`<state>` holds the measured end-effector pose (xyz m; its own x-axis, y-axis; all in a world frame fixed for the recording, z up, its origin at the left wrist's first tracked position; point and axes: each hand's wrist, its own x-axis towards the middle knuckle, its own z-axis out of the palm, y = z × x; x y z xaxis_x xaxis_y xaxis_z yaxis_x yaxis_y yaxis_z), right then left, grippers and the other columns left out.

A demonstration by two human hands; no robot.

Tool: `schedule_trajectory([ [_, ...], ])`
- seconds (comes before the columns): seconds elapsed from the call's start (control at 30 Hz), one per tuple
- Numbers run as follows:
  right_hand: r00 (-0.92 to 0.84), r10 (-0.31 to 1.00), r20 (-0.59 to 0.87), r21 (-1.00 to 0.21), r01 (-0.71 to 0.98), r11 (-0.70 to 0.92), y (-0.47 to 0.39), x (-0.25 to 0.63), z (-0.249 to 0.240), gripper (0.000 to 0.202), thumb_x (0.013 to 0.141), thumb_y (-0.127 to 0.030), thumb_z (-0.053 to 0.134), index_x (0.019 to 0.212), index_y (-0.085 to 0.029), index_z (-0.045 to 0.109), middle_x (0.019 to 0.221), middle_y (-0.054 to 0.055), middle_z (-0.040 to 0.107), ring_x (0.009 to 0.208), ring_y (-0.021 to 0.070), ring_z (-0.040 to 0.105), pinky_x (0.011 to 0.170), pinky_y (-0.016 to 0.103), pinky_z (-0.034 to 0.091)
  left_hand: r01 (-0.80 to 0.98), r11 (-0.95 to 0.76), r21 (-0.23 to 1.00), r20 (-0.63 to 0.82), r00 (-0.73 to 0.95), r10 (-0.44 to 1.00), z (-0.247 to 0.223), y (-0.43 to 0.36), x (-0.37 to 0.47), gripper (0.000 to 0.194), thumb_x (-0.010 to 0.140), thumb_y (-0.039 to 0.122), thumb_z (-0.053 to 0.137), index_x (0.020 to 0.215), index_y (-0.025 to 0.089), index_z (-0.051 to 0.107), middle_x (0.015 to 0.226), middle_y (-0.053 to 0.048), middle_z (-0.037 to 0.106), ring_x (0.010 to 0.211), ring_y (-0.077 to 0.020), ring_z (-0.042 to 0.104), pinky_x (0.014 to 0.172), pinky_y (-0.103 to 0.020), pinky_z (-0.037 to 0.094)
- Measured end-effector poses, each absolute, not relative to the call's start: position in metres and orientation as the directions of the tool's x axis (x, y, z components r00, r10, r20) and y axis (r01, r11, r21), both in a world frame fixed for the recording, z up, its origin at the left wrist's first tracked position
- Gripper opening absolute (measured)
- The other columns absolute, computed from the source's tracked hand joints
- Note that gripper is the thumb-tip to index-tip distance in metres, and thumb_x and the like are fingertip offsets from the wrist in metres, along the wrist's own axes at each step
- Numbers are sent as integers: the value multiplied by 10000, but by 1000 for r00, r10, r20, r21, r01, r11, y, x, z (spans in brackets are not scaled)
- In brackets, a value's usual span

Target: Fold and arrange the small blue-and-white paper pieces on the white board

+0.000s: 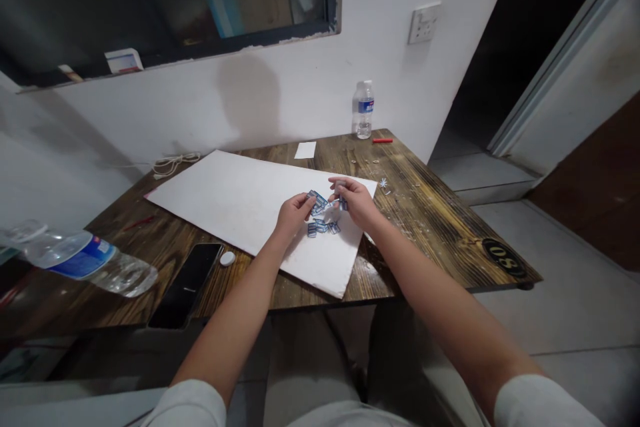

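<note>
Over the white board (240,197), my left hand (295,213) is closed in a pinch on a blue-and-white printed paper piece (319,202). To its right, my right hand (354,200) has its fingers closed around another small blue-printed piece (343,202), partly covered by the fingers. Between and below the hands, several similar cut paper pieces (321,225) lie loosely on the board. A whitish scrap (331,213) shows in the gap between the hands; what it is cannot be made out.
A water bottle (80,257), a black phone (186,285) and a white cap (227,259) are at the left of the wooden table (440,233). Toward the back are a white card (305,150), another bottle (365,110), a red stick-like item (383,141) and a white cable (175,163).
</note>
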<state>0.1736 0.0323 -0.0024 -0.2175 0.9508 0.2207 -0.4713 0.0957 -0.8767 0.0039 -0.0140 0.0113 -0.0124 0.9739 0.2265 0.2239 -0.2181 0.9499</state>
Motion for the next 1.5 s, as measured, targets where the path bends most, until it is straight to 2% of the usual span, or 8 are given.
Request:
schedule_trajectory([
  [0.2,-174,968,179,-853,-519,64,38,176,-5,357,657,-346,755,972,-202,669,931,25,613,723,114,637,742,304,550,238,-156,959,169,-33,985,12,-15,6,330,702,277,633,1001,186,741,932,-62,713,639,-126,614,457,-199,372],
  [0.43,-236,945,225,-847,-527,69,28,173,4,401,709,-473,749,1020,-231,679,1106,59,660,933,178,664,959,379,490,237,-158,958,179,-65,982,18,-20,8,210,649,172,544,773,170,713,758,-31,687,594,-118,587,504,-211,406],
  [0.7,-480,830,284,-935,-330,129,18,171,7,727,840,-806,353,1167,-238,667,1276,115,648,1279,253,527,1095,463,359,397,-199,896,328,-291,899,9,-11,-4,151,745,196,534,845,201,648,876,-35,680,744,-158,605,632,-253,451],
  [0.9,-524,799,295,-908,107,405,31,187,-3,687,740,-658,680,1301,-268,605,1415,114,544,1328,296,466,1116,485,323,691,-221,688,313,-7,950,7,-15,-6,407,791,418,653,1145,216,636,1227,-132,616,1104,-287,569,929,-403,441],
  [1.0,-647,735,205,-719,410,561,34,194,-8,940,520,-499,890,1358,-228,563,1435,165,511,1362,384,399,1125,558,272,836,-247,490,161,192,968,6,-19,-8,659,683,529,747,1261,246,607,1381,-147,532,1300,-390,414,1051,-509,331],
  [1.1,-713,679,175,-558,497,665,33,197,-9,892,514,-374,915,1328,-210,590,1348,162,588,1285,375,482,1076,514,344,878,-314,360,85,305,949,5,-21,-13,763,641,566,769,1322,280,576,1488,-123,440,1357,-411,327,1085,-546,273],
  [1.3,-668,714,213,-480,565,671,31,195,-4,394,708,-208,795,1095,-194,725,1048,98,726,988,271,623,857,340,437,820,-429,378,159,398,903,7,-19,-17,492,741,447,729,1193,262,667,1308,-83,585,1195,-312,453,1036,-443,370],
  [1.5,-660,711,241,-361,619,697,19,187,1,302,785,-189,711,1084,-156,697,1042,98,704,948,244,589,815,307,402,807,-461,369,209,411,887,10,-21,-7,325,779,338,683,1081,221,668,1101,-73,656,1057,-269,538,948,-408,437],
])
